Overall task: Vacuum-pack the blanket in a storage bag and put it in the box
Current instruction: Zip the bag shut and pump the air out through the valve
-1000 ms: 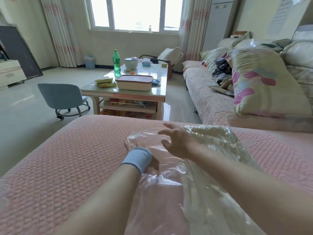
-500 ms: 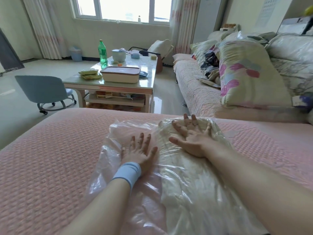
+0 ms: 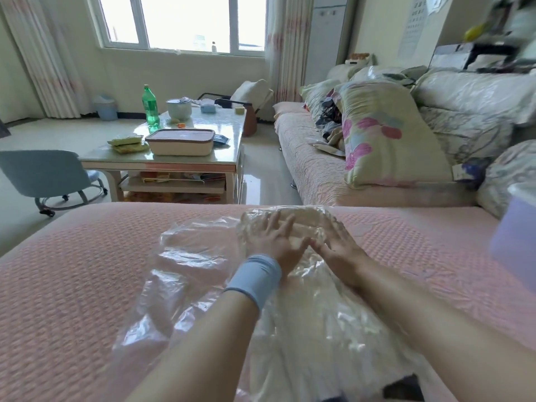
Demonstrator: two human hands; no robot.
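- Left hand (image 3: 278,242) and right hand (image 3: 338,248), fingers spread straight, press the blanket (image 3: 301,216) through the storage bag (image 3: 188,256).
- Half a second earlier, the left hand pressed empty plastic, apart from the right.

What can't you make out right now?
Head view:
storage bag: near end, with any seal or valve, cut off by the bottom edge and forearms.
blanket: pale mass under crinkled plastic, partly covered by left hand and right hand.
purple shape, right edge: too blurred to identify.
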